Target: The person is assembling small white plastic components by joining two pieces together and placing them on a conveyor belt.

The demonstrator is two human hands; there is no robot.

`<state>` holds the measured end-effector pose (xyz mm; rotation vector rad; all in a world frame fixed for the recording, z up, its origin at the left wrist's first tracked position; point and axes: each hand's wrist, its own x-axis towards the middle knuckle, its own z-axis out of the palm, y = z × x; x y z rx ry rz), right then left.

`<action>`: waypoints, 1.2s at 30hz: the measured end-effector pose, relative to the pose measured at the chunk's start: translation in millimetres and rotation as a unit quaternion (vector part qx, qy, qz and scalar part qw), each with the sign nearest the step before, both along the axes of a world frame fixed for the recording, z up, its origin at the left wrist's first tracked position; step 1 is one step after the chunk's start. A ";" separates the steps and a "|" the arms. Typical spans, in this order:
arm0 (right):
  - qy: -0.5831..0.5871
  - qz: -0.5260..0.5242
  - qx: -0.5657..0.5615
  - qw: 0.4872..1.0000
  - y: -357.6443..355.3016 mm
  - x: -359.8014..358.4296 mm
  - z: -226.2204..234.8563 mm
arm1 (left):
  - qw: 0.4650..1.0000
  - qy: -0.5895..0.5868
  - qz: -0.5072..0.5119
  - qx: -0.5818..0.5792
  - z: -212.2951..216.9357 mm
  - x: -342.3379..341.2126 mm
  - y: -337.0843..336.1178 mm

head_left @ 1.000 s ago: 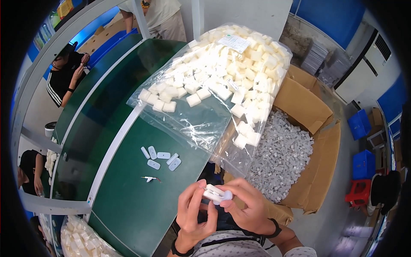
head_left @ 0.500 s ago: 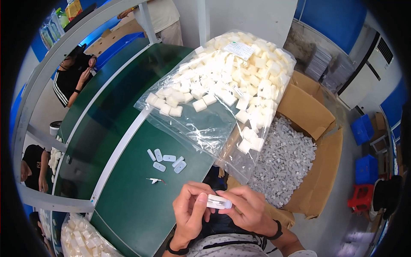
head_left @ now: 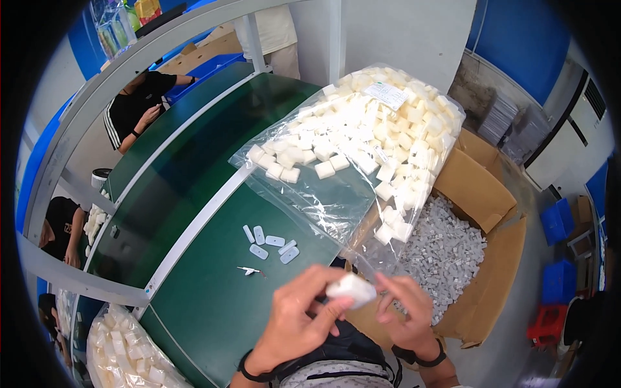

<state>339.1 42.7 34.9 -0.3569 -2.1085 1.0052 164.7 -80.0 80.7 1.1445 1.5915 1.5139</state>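
Observation:
My left hand (head_left: 299, 317) is closed around a small white plastic case (head_left: 351, 290), pinched between thumb and fingers above my lap. Motion blurs the case, so its details are lost. Just to its right is my right hand (head_left: 407, 310), with the index finger stretched toward the case and the other fingers loosely bent; I see nothing in it. On the green table beyond lie several pale blue oblong pieces (head_left: 259, 251). Nearer than these is a small white part with thin red-tipped leads (head_left: 251, 271).
A clear bag of cream-white blocks (head_left: 381, 123) lies across the table's far right. Beside it stands an open cardboard box (head_left: 495, 278) full of small grey-white pieces (head_left: 446, 249). Another bag (head_left: 126, 349) sits lower left. Metal rails cross the table; other people work at the left.
My right hand has come off the case, which my left hand now holds alone, turned and raised slightly. The whole view has shifted, moving the table scene rightward and down.

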 end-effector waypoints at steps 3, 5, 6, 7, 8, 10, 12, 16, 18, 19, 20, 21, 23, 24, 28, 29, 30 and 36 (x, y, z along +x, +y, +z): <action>0.048 -0.052 -0.084 0.994 20.0 18.3 -9.1 | 0.994 0.040 0.097 -0.006 36.9 -43.4 29.4; 0.078 -0.099 -0.156 0.980 27.1 28.1 -9.7 | 0.979 0.063 0.191 0.020 33.5 -111.6 44.0; 0.062 -0.121 -0.164 0.977 32.1 32.0 -9.5 | 0.962 0.076 0.263 0.007 24.2 -154.0 45.2; 0.046 -0.145 -0.172 0.973 37.1 37.5 -10.1 | 0.941 0.081 0.328 0.006 0.8 -201.7 40.8; 0.048 -0.154 -0.170 0.972 40.3 44.7 -10.1 | 0.926 0.058 0.374 -0.009 -28.4 -252.4 29.4; 0.016 -0.154 -0.154 0.976 39.7 52.0 -9.7 | 0.897 -0.029 0.436 -0.064 -87.2 -356.7 -39.7; 0.021 -0.157 -0.171 0.972 39.0 58.7 -10.0 | 0.830 -0.044 0.539 -0.138 -123.2 -410.4 -114.8; -0.012 -0.196 -0.184 0.963 48.8 72.6 -14.9 | 0.723 0.094 0.626 -0.277 -146.0 -403.7 -126.1; -0.016 -0.212 -0.175 0.961 48.9 83.2 -11.7 | 0.624 0.296 0.624 -0.366 -132.0 -364.8 -74.5; -0.008 -0.204 -0.174 0.963 50.1 82.8 -10.9 | 0.596 0.378 0.608 -0.363 -118.6 -350.1 -61.3; -0.013 -0.209 -0.170 0.963 53.2 84.4 -9.8 | 0.613 0.472 0.570 -0.275 -109.5 -312.2 -21.5; -0.012 -0.210 -0.163 0.964 52.2 82.8 -7.5 | 0.699 0.533 0.451 -0.152 -99.2 -296.2 -14.4; -0.018 -0.232 -0.152 0.961 48.9 81.6 -3.3 | 0.902 0.328 0.218 -0.175 -67.1 -228.1 34.0; -0.014 -0.228 -0.145 0.963 48.1 77.2 1.8 | 0.930 0.299 0.110 -0.185 -63.4 -207.7 46.1; -0.023 -0.193 -0.110 0.975 40.9 71.0 15.0 | 0.856 0.483 0.095 -0.158 -104.0 -195.0 77.5; -0.023 -0.199 -0.106 0.974 39.8 73.1 16.6 | 0.858 0.482 0.091 -0.153 -103.8 -185.2 91.3; -0.030 -0.192 -0.098 0.976 37.6 76.5 18.1 | 0.841 0.506 0.128 -0.141 -102.7 -175.8 108.5; -0.060 -0.212 -0.074 0.973 40.4 88.8 32.4 | 0.780 0.568 0.171 -0.198 -130.3 -199.6 158.3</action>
